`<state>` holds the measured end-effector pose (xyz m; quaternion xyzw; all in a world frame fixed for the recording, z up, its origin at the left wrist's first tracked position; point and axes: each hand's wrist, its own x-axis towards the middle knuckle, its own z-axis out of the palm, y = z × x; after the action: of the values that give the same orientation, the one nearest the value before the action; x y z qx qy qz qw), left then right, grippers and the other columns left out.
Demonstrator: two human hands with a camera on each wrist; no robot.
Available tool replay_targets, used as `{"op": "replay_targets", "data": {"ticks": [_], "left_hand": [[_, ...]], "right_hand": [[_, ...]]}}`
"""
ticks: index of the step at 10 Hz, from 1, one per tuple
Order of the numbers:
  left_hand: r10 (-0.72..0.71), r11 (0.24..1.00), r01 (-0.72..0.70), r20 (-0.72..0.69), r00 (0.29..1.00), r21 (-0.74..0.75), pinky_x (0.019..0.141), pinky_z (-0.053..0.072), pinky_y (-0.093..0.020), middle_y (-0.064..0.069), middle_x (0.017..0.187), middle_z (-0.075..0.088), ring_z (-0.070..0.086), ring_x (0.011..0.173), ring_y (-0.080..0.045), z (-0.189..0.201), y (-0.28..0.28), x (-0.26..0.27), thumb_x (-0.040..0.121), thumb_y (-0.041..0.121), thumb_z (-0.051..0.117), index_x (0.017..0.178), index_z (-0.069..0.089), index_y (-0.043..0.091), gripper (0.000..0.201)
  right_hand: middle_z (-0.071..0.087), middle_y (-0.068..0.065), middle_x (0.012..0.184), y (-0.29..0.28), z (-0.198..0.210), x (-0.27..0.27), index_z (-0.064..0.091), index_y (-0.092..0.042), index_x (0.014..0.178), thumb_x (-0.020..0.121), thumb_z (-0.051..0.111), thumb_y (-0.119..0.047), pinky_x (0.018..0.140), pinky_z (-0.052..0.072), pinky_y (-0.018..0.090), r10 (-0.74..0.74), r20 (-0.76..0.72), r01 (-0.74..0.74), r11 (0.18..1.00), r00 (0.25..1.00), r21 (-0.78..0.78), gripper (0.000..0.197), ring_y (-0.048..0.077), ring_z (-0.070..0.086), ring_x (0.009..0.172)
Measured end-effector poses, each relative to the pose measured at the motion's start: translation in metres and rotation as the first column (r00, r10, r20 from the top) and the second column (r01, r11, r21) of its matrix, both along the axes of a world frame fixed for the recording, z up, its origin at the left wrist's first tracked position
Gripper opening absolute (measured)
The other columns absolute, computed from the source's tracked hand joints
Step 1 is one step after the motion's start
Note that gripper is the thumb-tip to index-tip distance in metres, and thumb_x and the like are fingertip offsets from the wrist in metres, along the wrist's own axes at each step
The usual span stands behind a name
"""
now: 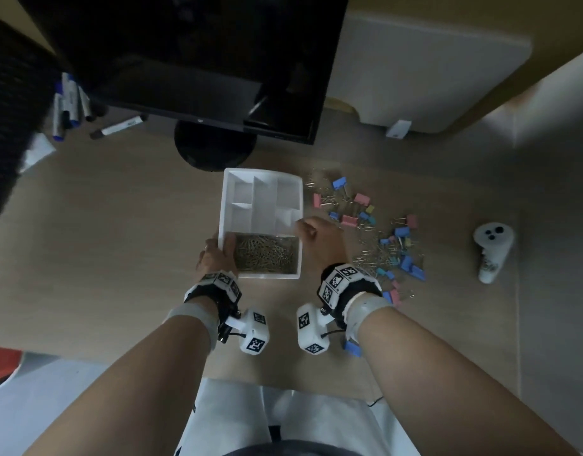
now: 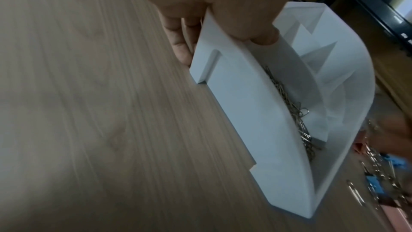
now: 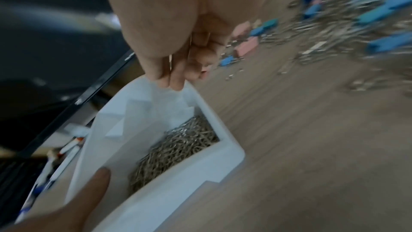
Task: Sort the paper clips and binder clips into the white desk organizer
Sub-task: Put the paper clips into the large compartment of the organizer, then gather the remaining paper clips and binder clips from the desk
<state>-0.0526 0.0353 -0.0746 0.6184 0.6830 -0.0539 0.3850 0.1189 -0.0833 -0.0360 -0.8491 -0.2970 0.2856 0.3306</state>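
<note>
The white desk organizer (image 1: 221,205) sits on the wooden desk below the monitor. Its wide near compartment holds a heap of paper clips (image 1: 265,253); the smaller far compartments look bare. My left hand (image 1: 218,255) grips the organizer's near left corner, thumb (image 2: 256,29) over the rim and fingers (image 2: 183,42) against the outer wall (image 2: 245,103). My right hand (image 1: 311,233) hovers at the right rim (image 3: 223,158), fingers (image 3: 178,73) curled and bunched around thin paper clips (image 3: 190,47). Coloured binder clips (image 1: 362,199) and loose paper clips (image 1: 379,255) lie scattered to the right.
A black monitor (image 1: 198,60) on a round base (image 1: 214,146) stands just behind the organizer. Markers (image 1: 70,103) lie at the back left. A white controller (image 1: 492,251) rests at the far right. One blue binder clip (image 1: 352,348) lies under my right forearm.
</note>
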Motion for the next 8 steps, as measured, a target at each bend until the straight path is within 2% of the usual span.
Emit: {"op": "replay_targets", "data": {"ticks": [1, 2, 3, 4, 5, 6, 8], "left_hand": [[0.012, 1.000, -0.012, -0.035, 0.999, -0.006, 0.105, 0.037, -0.047, -0.026, 0.132, 0.050, 0.048, 0.124, -0.040, 0.000, -0.006, 0.007, 0.099, 0.052, 0.034, 0.133, 0.043, 0.004, 0.059], [-0.026, 1.000, 0.026, -0.046, 0.999, 0.008, 0.101, 0.040, -0.052, -0.027, 0.130, 0.052, 0.050, 0.121, -0.043, -0.002, -0.010, 0.011, 0.097, 0.057, 0.033, 0.132, 0.042, 0.005, 0.064], [-0.047, 0.999, 0.047, -0.056, 0.997, -0.011, 0.103, 0.039, -0.053, -0.028, 0.132, 0.050, 0.049, 0.123, -0.043, -0.002, -0.015, 0.017, 0.096, 0.058, 0.035, 0.134, 0.040, 0.004, 0.066], [-0.086, 0.996, 0.086, -0.059, 0.994, -0.009, 0.106, 0.037, -0.051, -0.029, 0.136, 0.046, 0.045, 0.127, -0.043, 0.000, -0.018, 0.022, 0.098, 0.054, 0.037, 0.138, 0.037, 0.001, 0.066], [-0.138, 0.990, 0.137, -0.042, 0.990, -0.014, 0.106, 0.037, -0.048, -0.026, 0.136, 0.047, 0.046, 0.125, -0.042, 0.000, -0.023, 0.020, 0.098, 0.049, 0.039, 0.136, 0.039, -0.001, 0.063], [-0.176, 0.984, 0.176, -0.028, 0.984, -0.012, 0.106, 0.036, -0.047, -0.026, 0.138, 0.045, 0.045, 0.126, -0.041, 0.012, -0.029, 0.017, 0.099, 0.041, 0.045, 0.138, 0.036, -0.002, 0.058], [-0.193, 0.981, 0.193, 0.005, 0.981, 0.010, 0.106, 0.036, -0.050, -0.027, 0.140, 0.040, 0.042, 0.128, -0.042, 0.022, -0.042, 0.013, 0.099, 0.037, 0.045, 0.141, 0.031, -0.001, 0.059]], "right_hand": [[0.071, 0.005, 0.106, -0.046, -0.003, 0.023, 0.067, -0.033, 0.111, 0.094, 0.048, -0.030, 0.082, 0.054, 0.036, -0.180, 0.110, 0.206, 0.925, 0.978, -0.319, 0.025, 0.029, 0.068, 0.094], [0.067, 0.008, 0.110, -0.094, -0.012, 0.038, 0.062, -0.028, 0.117, 0.090, 0.051, -0.032, 0.080, 0.055, 0.041, -0.313, 0.240, 0.387, 0.831, 0.919, -0.399, 0.029, 0.033, 0.066, 0.098], [0.063, 0.009, 0.115, -0.119, -0.019, 0.038, 0.061, -0.025, 0.116, 0.089, 0.058, -0.032, 0.079, 0.055, 0.041, -0.350, 0.247, 0.426, 0.785, 0.904, -0.449, 0.029, 0.034, 0.063, 0.101], [0.063, 0.008, 0.117, -0.125, -0.016, 0.029, 0.059, -0.025, 0.117, 0.086, 0.061, -0.028, 0.081, 0.054, 0.038, -0.426, 0.186, 0.462, 0.767, 0.886, -0.446, 0.032, 0.032, 0.063, 0.102], [0.061, 0.009, 0.120, -0.136, -0.012, 0.008, 0.055, -0.022, 0.124, 0.086, 0.063, -0.034, 0.082, 0.054, 0.038, -0.458, 0.157, 0.475, 0.748, 0.875, -0.464, 0.041, 0.033, 0.062, 0.106], [0.055, 0.010, 0.127, -0.153, -0.004, -0.015, 0.050, -0.025, 0.133, 0.087, 0.063, -0.040, 0.087, 0.051, 0.040, -0.481, 0.181, 0.504, 0.715, 0.858, -0.485, 0.050, 0.034, 0.058, 0.113], [0.056, 0.013, 0.120, -0.170, -0.009, -0.044, 0.053, -0.025, 0.127, 0.090, 0.062, -0.041, 0.085, 0.051, 0.038, -0.503, 0.115, 0.488, 0.720, 0.857, -0.493, 0.041, 0.034, 0.062, 0.102]]}}
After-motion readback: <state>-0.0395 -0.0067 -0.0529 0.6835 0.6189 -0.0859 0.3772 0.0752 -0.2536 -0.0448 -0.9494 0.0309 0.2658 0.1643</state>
